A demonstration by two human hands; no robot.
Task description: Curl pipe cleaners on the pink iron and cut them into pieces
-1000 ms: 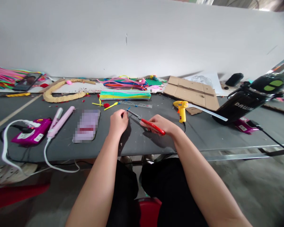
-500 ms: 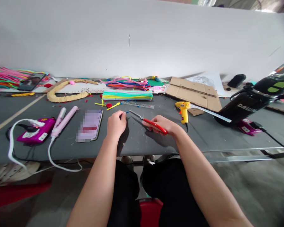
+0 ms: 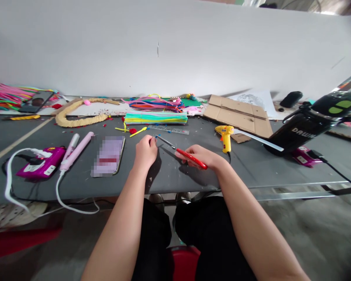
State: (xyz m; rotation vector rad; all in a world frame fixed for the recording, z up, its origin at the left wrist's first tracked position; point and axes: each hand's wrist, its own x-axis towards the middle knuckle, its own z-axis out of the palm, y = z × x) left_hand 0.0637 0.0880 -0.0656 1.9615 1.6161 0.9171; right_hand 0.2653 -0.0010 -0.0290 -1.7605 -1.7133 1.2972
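While the person sits at the near edge of a grey desk [image 3: 251,164], the right hand [image 3: 203,156] grips red-handled scissors [image 3: 183,152], fingers closed around the handles, blades pointing left with their tips close together. The left hand [image 3: 145,150] is curled, thumb and fingertips pinching a tiny blue piece [image 3: 156,136] just at the blade tips, near the middle of the desk. A phone [image 3: 108,155] lies flat just left of the left hand, with a pink hair iron [image 3: 76,150] and a magenta device [image 3: 41,167] further left. Toward the far edge lies a stack of coloured pipe cleaners [image 3: 155,117]. A yellow glue gun [image 3: 226,136] stands right of the right hand, with cardboard [image 3: 236,114] behind it.
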